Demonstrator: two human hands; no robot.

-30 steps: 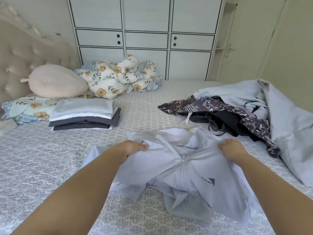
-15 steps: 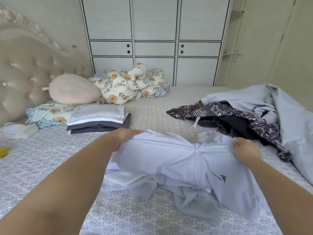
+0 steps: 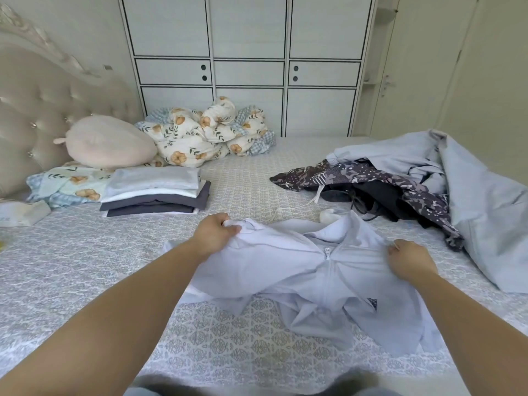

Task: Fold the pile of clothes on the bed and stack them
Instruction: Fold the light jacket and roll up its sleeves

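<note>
Head view. Jacket (image 3: 300, 270), pale lilac, zip front, lies crumpled on the bed (image 3: 85, 267), near centre, collar toward the far side. Left hand (image 3: 215, 234) grips a bunch of fabric at the jacket's left shoulder, fingers curled round it. Right hand (image 3: 408, 260) sits at the right shoulder with fingers curled onto the cloth; it appears to pinch it, though the fingertips are hidden. Fabric between the hands is lifted slightly and pulled fairly taut; the lower part and sleeves lie rumpled underneath, nearer the person.

Stack (image 3: 155, 192) of folded items sits far left, well apart from the jacket. Pile (image 3: 385, 184) of unfolded clothes sits far right, just beyond the right hand.

Step in hand, as judged: spreading the jacket flat before folding. Task partly done; several garments remain.

Next move likely calls for laying the jacket down flat, front smoothed, and freeing the tucked sleeves and hem so they can fold inward. Risk: bunched lower fabric gives a lumpy fold.
</note>
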